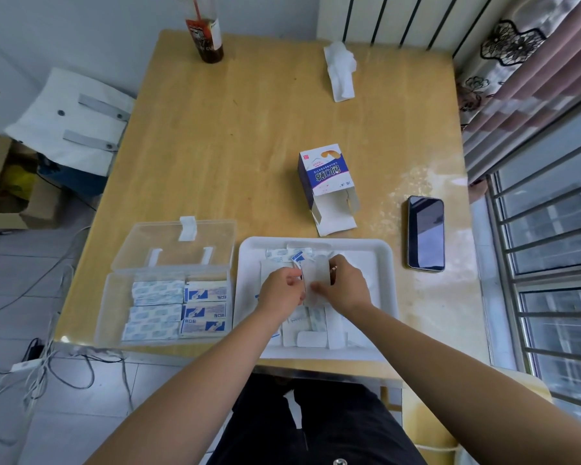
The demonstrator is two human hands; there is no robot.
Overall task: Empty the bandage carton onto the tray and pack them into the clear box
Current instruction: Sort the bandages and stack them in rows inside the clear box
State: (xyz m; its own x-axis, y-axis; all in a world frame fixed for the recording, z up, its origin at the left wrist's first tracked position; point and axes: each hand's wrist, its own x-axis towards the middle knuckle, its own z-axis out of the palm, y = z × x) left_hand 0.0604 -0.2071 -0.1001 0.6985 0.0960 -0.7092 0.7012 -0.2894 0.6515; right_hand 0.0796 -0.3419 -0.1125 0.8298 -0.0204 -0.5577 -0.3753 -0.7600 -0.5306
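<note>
Thin white paper-wrapped bandages [316, 275] stand bunched between our left hand [280, 290] and right hand [344, 286], both pinching them above the white rectangular plastic tray [388, 263].

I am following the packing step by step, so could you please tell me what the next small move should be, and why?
Probably carry the bunch of bandages, pinched by the left hand and right hand over the tray, leftward into the clear box: its lid stands open, and rows lie in it already.
</note>
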